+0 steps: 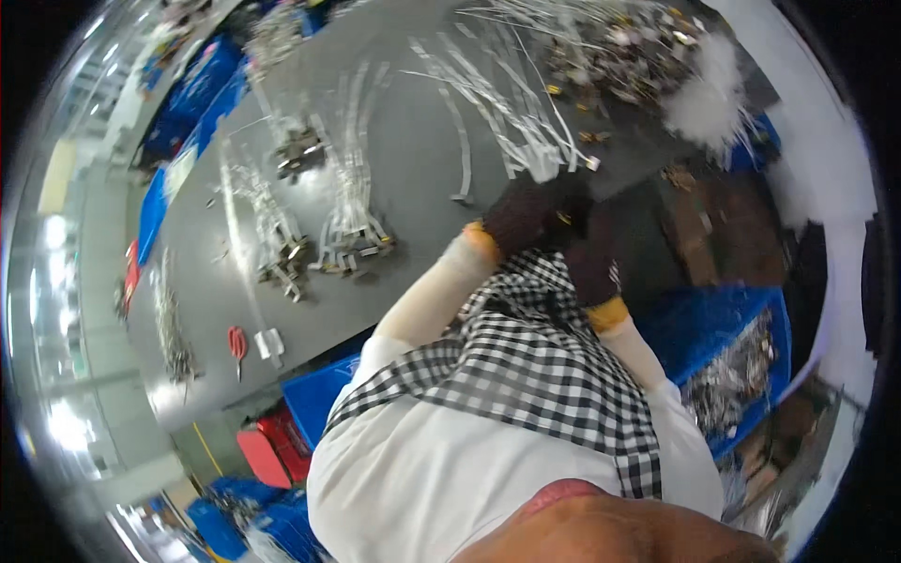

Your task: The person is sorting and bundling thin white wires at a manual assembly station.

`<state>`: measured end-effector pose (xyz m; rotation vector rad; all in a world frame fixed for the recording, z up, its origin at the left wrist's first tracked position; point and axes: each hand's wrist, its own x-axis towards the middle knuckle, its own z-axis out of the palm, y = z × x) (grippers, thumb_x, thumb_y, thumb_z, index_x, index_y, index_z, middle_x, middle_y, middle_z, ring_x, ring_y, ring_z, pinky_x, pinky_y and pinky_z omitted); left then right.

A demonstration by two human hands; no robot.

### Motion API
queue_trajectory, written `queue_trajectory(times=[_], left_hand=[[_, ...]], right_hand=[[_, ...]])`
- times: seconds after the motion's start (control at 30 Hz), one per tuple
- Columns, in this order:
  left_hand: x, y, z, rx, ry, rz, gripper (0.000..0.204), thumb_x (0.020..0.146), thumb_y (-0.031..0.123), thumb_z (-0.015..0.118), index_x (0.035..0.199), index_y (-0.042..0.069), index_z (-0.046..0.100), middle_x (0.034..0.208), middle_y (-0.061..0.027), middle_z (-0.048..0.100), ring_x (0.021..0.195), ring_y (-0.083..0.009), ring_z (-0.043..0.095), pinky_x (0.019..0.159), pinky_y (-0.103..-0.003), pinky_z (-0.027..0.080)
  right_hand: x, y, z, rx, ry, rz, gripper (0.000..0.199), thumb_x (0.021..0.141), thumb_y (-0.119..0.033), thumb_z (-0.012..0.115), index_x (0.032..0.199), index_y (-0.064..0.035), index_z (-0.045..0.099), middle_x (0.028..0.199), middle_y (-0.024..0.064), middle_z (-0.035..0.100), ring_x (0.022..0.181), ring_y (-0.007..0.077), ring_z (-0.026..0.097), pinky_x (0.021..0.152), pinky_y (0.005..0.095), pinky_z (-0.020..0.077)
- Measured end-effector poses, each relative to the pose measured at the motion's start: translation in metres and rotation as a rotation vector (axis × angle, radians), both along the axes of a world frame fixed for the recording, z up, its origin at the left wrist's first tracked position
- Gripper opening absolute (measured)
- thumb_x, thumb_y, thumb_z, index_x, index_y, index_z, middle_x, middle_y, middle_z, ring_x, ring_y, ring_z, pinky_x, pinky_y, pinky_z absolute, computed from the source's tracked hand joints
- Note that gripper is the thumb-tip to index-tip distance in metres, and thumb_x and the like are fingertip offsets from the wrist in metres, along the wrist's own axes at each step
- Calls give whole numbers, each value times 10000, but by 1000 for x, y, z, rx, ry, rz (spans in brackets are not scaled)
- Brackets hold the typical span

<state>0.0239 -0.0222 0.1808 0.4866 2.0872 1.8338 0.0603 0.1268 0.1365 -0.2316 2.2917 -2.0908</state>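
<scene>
Both of my hands wear dark gloves with yellow cuffs and meet at the near edge of the grey table [404, 178]. My left hand [521, 218] is curled, its fingers turned inward toward the right one. Beside it, my right hand [591, 258] is closed too, slightly lower. A small gold-coloured spot shows between the gloves; the dark fingers hide what they grip. Just beyond the hands lies a fan of white flat cables [511, 117], its near ends gathered against the gloves. One single white cable [463, 150] lies apart, left of that fan.
Left on the table are bundles of white cables [352, 178], small metal parts [298, 150] and red-handled scissors [237, 343]. A heap of metal connectors [629, 61] fills the far right. Blue bins [741, 347] stand at lower right, and a red stool [272, 450] at lower left.
</scene>
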Motion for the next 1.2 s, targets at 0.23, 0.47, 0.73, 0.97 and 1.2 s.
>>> queue_trajectory(times=[0.23,0.47,0.73,0.97,1.2], left_hand=[[-10,-12,-3,-313,620,109,436,851,61,669,1277,73,572,1167,-138,666,1025,-241,673,853,-334,535],[-25,-12,-42,-421,668,-19,456,842,154,688,1281,110,570,1148,-155,655,953,-332,675,810,-365,545],[-30,-20,-31,-305,592,214,475,858,186,716,1303,124,562,1171,-111,665,961,-209,680,841,-321,533],[-52,-18,-37,-34,115,291,324,962,192,575,1247,39,597,859,-55,676,785,-150,645,698,-282,521],[-96,-36,-73,-264,-102,301,340,968,237,551,1174,-30,596,856,-70,667,752,-188,649,676,-300,510]], right_hand=[[-9,16,-11,-113,-6,-45,560,864,-60,673,1363,-20,423,1162,137,594,1044,198,606,884,334,503],[-16,18,-10,-93,51,128,612,851,-53,687,1393,-18,405,1282,160,540,1167,241,558,934,365,499],[-21,19,-17,175,245,-20,596,827,-119,728,1342,-20,445,1159,172,607,1008,254,628,870,354,508],[-24,10,-6,184,85,97,562,810,-160,756,1291,-44,489,1117,153,621,953,252,635,827,347,518],[-45,2,-39,213,33,83,481,866,-73,673,1310,-32,493,1153,164,616,1070,265,614,886,369,500]])
